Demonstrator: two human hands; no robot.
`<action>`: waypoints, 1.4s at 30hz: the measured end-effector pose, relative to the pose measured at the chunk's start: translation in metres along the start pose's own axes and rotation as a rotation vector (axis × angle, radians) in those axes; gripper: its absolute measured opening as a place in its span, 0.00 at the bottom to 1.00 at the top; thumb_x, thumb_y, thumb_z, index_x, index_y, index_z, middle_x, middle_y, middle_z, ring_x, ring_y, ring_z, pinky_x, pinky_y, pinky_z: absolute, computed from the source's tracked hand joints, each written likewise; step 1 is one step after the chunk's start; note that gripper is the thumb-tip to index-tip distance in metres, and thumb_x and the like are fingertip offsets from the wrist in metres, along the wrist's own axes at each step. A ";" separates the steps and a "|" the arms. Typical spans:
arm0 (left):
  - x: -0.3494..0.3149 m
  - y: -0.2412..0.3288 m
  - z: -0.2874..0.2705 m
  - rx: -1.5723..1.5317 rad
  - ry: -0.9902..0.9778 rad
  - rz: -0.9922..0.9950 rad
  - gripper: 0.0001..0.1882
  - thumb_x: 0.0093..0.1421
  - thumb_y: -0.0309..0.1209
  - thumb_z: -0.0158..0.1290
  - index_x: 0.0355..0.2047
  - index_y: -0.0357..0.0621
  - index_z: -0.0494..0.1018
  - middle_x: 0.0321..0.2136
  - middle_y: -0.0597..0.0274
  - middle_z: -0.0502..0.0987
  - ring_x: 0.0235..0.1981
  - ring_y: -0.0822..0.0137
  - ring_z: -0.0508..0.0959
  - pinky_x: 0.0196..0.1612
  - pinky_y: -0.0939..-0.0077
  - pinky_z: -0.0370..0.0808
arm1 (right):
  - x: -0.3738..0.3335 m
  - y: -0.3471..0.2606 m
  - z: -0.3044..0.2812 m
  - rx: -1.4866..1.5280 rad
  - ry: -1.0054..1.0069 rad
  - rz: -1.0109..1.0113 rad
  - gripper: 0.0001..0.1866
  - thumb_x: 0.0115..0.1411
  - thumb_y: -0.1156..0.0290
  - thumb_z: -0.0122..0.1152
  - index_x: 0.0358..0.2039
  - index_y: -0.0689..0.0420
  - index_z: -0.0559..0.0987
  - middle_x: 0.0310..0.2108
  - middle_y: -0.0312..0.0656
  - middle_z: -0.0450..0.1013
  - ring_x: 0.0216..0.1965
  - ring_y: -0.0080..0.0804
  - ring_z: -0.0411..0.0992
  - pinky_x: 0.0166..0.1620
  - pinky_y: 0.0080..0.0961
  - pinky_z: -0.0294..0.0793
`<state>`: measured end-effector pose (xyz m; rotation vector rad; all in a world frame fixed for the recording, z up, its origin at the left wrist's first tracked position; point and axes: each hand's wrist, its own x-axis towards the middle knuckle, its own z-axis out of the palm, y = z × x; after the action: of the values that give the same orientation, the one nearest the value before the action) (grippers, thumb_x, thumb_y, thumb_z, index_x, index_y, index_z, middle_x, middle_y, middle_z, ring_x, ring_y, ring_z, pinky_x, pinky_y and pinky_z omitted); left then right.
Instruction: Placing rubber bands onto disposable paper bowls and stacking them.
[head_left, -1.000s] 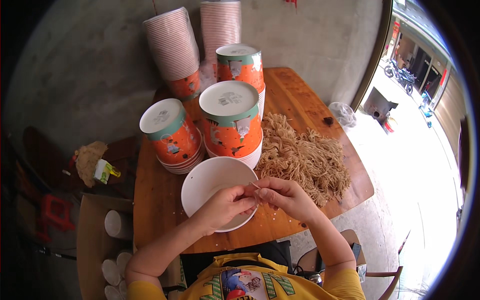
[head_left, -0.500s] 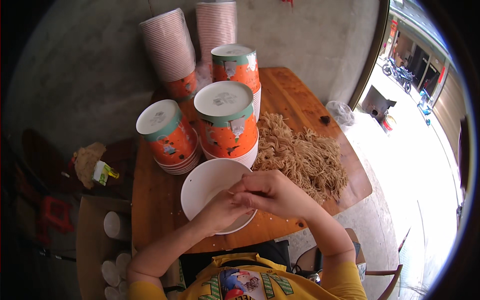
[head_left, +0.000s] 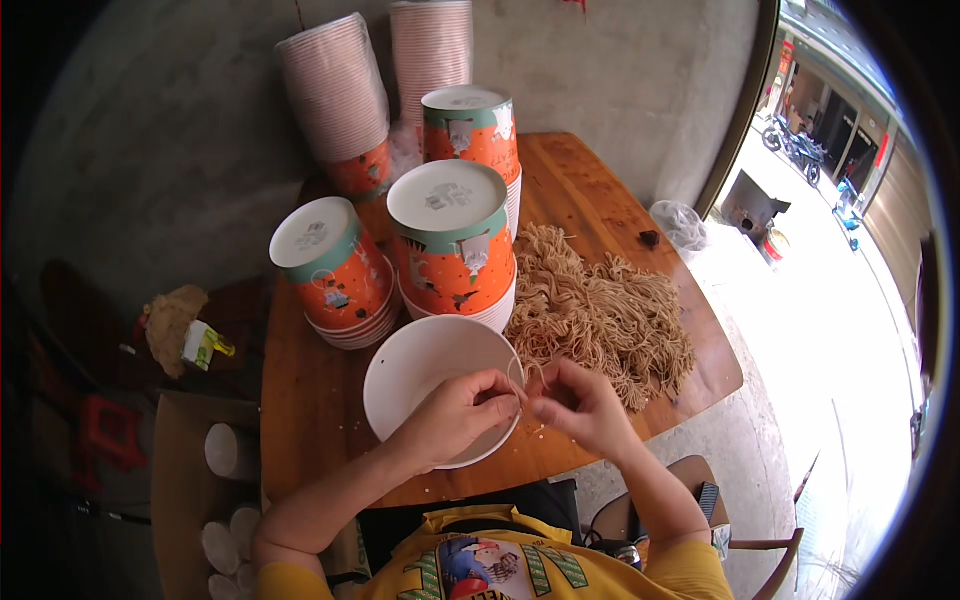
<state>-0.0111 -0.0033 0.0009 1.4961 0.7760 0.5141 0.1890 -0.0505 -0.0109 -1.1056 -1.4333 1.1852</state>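
Note:
A white paper bucket [head_left: 403, 385] stands mouth up at the table's near edge, its inside bare where it shows. Over its right rim, my left hand [head_left: 455, 418] pinches a thin beige string [head_left: 513, 370] between thumb and forefinger. Just right of the rim is my right hand [head_left: 585, 405], its thumb and fingertips closed on the same string, which curls in small loops between both hands. Beyond my right hand lies a tangled pile of tan strings [head_left: 605, 320]. The fingertips partly hide where the string runs.
Stacks of upside-down orange and green paper buckets [head_left: 450, 240] stand behind the bucket on the wooden table [head_left: 325, 400]. Taller wrapped stacks [head_left: 335, 90] lean by the wall. A cardboard box [head_left: 180, 470] with white cups is at the left. A chair [head_left: 790, 560] stands at the lower right.
My hands were pressed together over the bucket; now they have come apart slightly. The right hand moved right and down past the rim, and the string between them has come into view.

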 end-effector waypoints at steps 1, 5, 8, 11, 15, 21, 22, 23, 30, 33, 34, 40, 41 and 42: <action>0.000 0.000 -0.001 -0.001 0.003 -0.002 0.08 0.65 0.29 0.50 0.41 0.38 0.72 0.33 0.68 0.75 0.35 0.79 0.74 0.41 0.82 0.73 | -0.005 0.003 0.002 -0.126 0.019 -0.019 0.09 0.58 0.69 0.65 0.30 0.60 0.75 0.19 0.27 0.66 0.21 0.10 0.60 0.24 0.13 0.60; -0.001 0.002 -0.001 0.004 0.030 -0.012 0.09 0.65 0.29 0.50 0.40 0.37 0.73 0.33 0.67 0.76 0.36 0.78 0.74 0.42 0.82 0.72 | -0.013 -0.003 0.017 -0.266 0.142 -0.006 0.09 0.58 0.69 0.64 0.31 0.61 0.76 0.18 0.29 0.67 0.20 0.11 0.60 0.23 0.15 0.60; 0.000 0.002 0.000 -0.017 0.038 -0.002 0.09 0.64 0.29 0.51 0.39 0.36 0.73 0.32 0.66 0.76 0.36 0.77 0.74 0.43 0.81 0.71 | -0.017 0.006 0.020 -0.177 0.167 0.026 0.08 0.58 0.69 0.64 0.31 0.61 0.76 0.19 0.31 0.68 0.19 0.12 0.60 0.22 0.16 0.61; 0.000 0.002 0.000 -0.027 0.035 0.008 0.09 0.64 0.30 0.51 0.39 0.36 0.73 0.32 0.66 0.76 0.35 0.77 0.74 0.42 0.81 0.72 | -0.017 0.005 0.022 -0.097 0.152 0.050 0.06 0.60 0.73 0.62 0.30 0.60 0.74 0.21 0.25 0.66 0.23 0.09 0.57 0.25 0.11 0.57; 0.000 0.001 0.001 -0.011 0.043 0.023 0.08 0.64 0.30 0.50 0.39 0.37 0.72 0.30 0.68 0.75 0.33 0.78 0.73 0.39 0.82 0.71 | -0.018 -0.001 0.026 -0.183 0.179 -0.007 0.08 0.60 0.73 0.62 0.28 0.59 0.71 0.21 0.25 0.66 0.22 0.09 0.57 0.24 0.12 0.57; 0.002 0.007 -0.003 -0.349 -0.057 -0.194 0.06 0.65 0.30 0.49 0.38 0.41 0.71 0.29 0.69 0.73 0.31 0.80 0.71 0.34 0.86 0.69 | -0.024 0.000 0.041 -0.238 0.200 -0.137 0.11 0.57 0.76 0.65 0.25 0.58 0.69 0.20 0.29 0.68 0.20 0.11 0.59 0.22 0.14 0.59; 0.002 0.007 -0.002 -0.348 -0.058 -0.194 0.06 0.65 0.30 0.49 0.38 0.41 0.71 0.29 0.69 0.73 0.31 0.80 0.71 0.34 0.86 0.69 | -0.023 -0.001 0.044 -0.293 0.217 -0.171 0.11 0.56 0.74 0.66 0.25 0.59 0.70 0.20 0.34 0.68 0.19 0.17 0.63 0.22 0.18 0.64; 0.000 0.007 0.000 -0.362 -0.028 -0.197 0.06 0.65 0.29 0.49 0.39 0.41 0.71 0.30 0.69 0.73 0.31 0.79 0.72 0.35 0.85 0.69 | -0.022 -0.001 0.046 -0.348 0.232 -0.205 0.11 0.56 0.72 0.66 0.25 0.59 0.71 0.20 0.38 0.69 0.18 0.24 0.67 0.23 0.22 0.68; -0.001 0.000 -0.003 -0.256 -0.011 -0.141 0.06 0.64 0.26 0.50 0.41 0.40 0.69 0.33 0.66 0.73 0.34 0.76 0.74 0.40 0.82 0.73 | -0.019 0.010 0.035 -0.319 0.192 -0.286 0.07 0.58 0.72 0.65 0.29 0.58 0.75 0.21 0.37 0.69 0.19 0.21 0.68 0.23 0.23 0.69; -0.001 0.004 -0.002 -0.188 0.002 -0.118 0.06 0.62 0.24 0.51 0.39 0.39 0.68 0.33 0.65 0.72 0.32 0.75 0.73 0.37 0.80 0.73 | -0.017 0.011 0.019 0.294 0.114 0.012 0.11 0.64 0.69 0.57 0.43 0.59 0.69 0.31 0.36 0.71 0.27 0.19 0.69 0.26 0.17 0.73; 0.000 0.003 -0.003 -0.188 -0.002 -0.119 0.06 0.62 0.24 0.51 0.39 0.39 0.68 0.33 0.65 0.72 0.32 0.75 0.73 0.37 0.80 0.73 | -0.013 0.014 0.015 0.412 0.146 0.004 0.15 0.65 0.67 0.56 0.47 0.59 0.66 0.35 0.37 0.70 0.30 0.19 0.70 0.26 0.16 0.74; -0.004 -0.002 -0.003 -0.112 0.029 -0.057 0.09 0.60 0.21 0.51 0.39 0.39 0.64 0.34 0.64 0.70 0.35 0.75 0.73 0.41 0.80 0.73 | -0.003 -0.005 0.005 -0.133 0.078 -0.085 0.24 0.57 0.64 0.65 0.51 0.56 0.68 0.35 0.38 0.69 0.30 0.21 0.70 0.27 0.20 0.74; -0.003 -0.004 -0.003 -0.083 0.023 -0.016 0.10 0.59 0.20 0.51 0.40 0.39 0.64 0.35 0.64 0.69 0.36 0.75 0.72 0.42 0.80 0.72 | -0.003 -0.010 0.005 -0.428 0.018 -0.168 0.23 0.55 0.64 0.68 0.49 0.55 0.71 0.34 0.38 0.69 0.29 0.22 0.70 0.27 0.22 0.73; -0.003 -0.005 -0.003 -0.055 0.018 0.026 0.11 0.59 0.20 0.51 0.40 0.39 0.63 0.35 0.64 0.69 0.37 0.75 0.72 0.43 0.81 0.72 | -0.002 -0.013 0.009 -0.477 0.073 -0.239 0.17 0.52 0.64 0.70 0.40 0.55 0.77 0.31 0.38 0.68 0.26 0.25 0.70 0.27 0.25 0.72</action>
<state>-0.0163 -0.0033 -0.0037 1.4544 0.7518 0.5646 0.1791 -0.0552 0.0008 -1.2348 -1.7861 0.6417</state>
